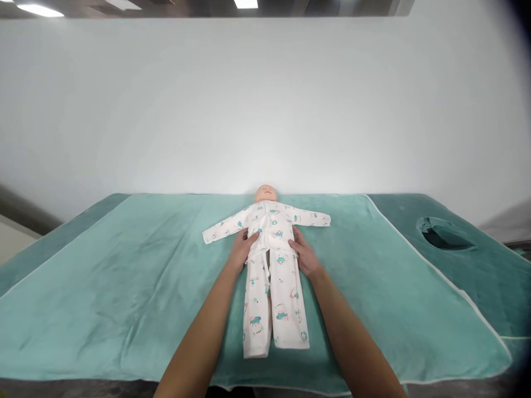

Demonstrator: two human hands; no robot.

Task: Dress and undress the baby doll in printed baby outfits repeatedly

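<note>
A baby doll point(265, 193) lies on its back, head toward the wall. It wears a white printed shirt point(271, 224) and matching trousers point(286, 301), both patterned with small teal figures. Its sleeves stretch out to the sides, and the trouser legs point toward me. My left hand point(243, 247) grips the doll's waist from the left, thumb on top of the shirt hem. From the other side, my right hand point(305, 255) grips the waist in the same way. The fingers of both hands are partly hidden beside and under the clothed body.
A light teal blanket point(124, 287) with pale edging spreads under the doll, over a darker green cover point(489, 282). At the right, the cover has a dark oval opening point(443, 236). A white wall point(265, 105) rises directly behind the far edge.
</note>
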